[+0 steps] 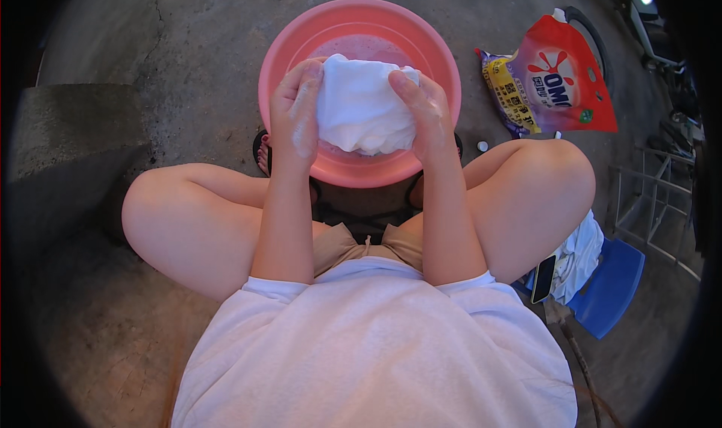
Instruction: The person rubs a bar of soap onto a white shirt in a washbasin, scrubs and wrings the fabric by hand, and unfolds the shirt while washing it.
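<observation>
A wet white cloth (365,103), bunched up, is held between my two hands above a round pink plastic basin (361,174). My left hand (298,109) grips its left side, with suds along the thumb and wrist. On the opposite side my right hand (424,109) holds it, thumb on top and some foam near the wrist. Soapy water (366,47) with small bubbles lies in the basin beyond the cloth. The fingers under the cloth are mostly hidden.
An Omo detergent pouch (555,81) lies on the concrete floor at right, near a small white cap (482,146). A blue plastic chair (612,287) holds white cloth (580,259) and a phone (543,279). Behind stands a metal frame (654,202); a concrete block (84,129) is at left.
</observation>
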